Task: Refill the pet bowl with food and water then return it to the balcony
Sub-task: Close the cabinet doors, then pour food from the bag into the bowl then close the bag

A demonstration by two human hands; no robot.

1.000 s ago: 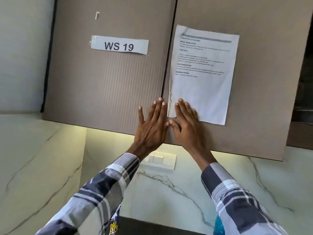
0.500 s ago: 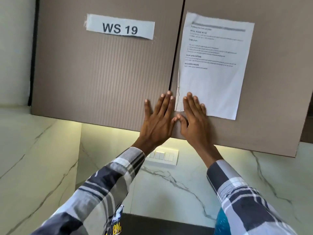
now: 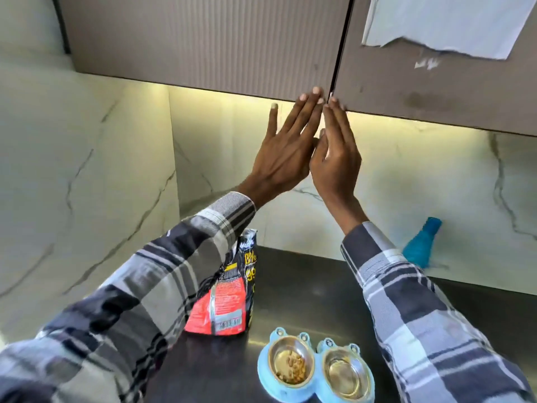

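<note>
While both hands, left hand (image 3: pixel 286 152) and right hand (image 3: pixel 337 158), are flat, each grip spread and empty, the bowl (image 3: pixel 315 370) sits well below them on the counter (image 3: pixel 305 289), few kibbles, water unclear; bag (image 3: pixel 225 298) nearby.

Marble walls (image 3: pixel 87 158), cabinets (image 3: pixel 203 39) (underlit).

On the counter (image 3: pixel 319 286) before me, the food bag (image 3: pixel 225 298) stands at ten o'clock of the double pet bowl (image 3: pixel 315 369). The bottle (image 3: pixel 421 245) stands at two o'clock, against the wall.
</note>
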